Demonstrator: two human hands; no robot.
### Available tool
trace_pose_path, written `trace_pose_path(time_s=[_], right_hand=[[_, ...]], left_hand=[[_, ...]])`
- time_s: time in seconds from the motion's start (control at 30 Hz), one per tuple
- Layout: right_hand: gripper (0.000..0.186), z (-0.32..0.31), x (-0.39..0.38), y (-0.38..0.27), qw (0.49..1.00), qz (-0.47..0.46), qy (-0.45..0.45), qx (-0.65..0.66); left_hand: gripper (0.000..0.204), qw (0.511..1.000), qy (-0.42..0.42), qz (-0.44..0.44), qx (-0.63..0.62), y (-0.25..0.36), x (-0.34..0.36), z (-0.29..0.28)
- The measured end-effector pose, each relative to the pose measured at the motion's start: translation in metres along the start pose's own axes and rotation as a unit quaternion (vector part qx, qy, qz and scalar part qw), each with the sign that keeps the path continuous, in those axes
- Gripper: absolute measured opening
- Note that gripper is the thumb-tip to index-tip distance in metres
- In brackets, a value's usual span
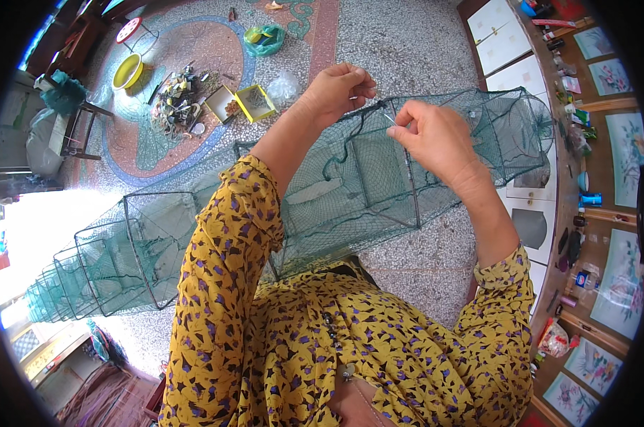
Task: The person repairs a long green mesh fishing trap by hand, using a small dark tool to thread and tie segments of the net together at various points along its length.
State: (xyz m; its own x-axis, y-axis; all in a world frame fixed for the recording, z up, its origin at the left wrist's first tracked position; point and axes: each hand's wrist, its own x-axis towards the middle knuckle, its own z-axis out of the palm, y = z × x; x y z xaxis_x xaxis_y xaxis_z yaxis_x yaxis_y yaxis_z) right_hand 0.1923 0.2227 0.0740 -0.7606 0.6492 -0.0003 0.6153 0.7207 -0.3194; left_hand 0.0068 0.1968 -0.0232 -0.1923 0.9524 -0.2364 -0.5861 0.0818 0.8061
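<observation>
A green net trap (382, 171) was stretched over the speckled floor (439, 257).
A thin tool (389, 119) was pinched by the right hand (439, 142), fingers closed; the left hand's (336, 94) fingers were half curled, any hold unclear.

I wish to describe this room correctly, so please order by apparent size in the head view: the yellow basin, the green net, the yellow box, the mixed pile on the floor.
1. Green net, clearly largest
2. Mixed pile
3. Yellow basin and yellow box: too alike to rank
</observation>
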Motion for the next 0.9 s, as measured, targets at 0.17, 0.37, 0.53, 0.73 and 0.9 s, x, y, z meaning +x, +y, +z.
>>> trace_pose_path(time_s=[0.17,0.37,0.53,0.73,0.9], right_hand=[[0.016,0.021,0.009,0.004,0.999,0.003,0.028,-0.028],[0.014,0.038,0.013,-0.004,0.997,0.006,0.074,-0.017],[0.012,0.051,0.019,-0.006,0.99,-0.041,0.125,-0.041],[0.015,0.044,0.024,-0.014,0.984,-0.061,0.152,-0.074],[0.027,0.034,0.06,0.0,0.998,0.021,0.063,-0.008]], left_hand=[[0.01,1.0,0.0,-0.013,-0.01,-0.003,0.003,0.0],[0.008,0.997,-0.008,-0.068,0.044,-0.012,0.013,-0.003],[0.013,0.99,0.041,-0.116,0.074,-0.006,0.009,0.007],[0.015,0.983,0.09,-0.013,0.16,-0.008,0.006,0.015],[0.013,0.975,0.147,0.11,0.124,-0.019,0.013,0.016]])
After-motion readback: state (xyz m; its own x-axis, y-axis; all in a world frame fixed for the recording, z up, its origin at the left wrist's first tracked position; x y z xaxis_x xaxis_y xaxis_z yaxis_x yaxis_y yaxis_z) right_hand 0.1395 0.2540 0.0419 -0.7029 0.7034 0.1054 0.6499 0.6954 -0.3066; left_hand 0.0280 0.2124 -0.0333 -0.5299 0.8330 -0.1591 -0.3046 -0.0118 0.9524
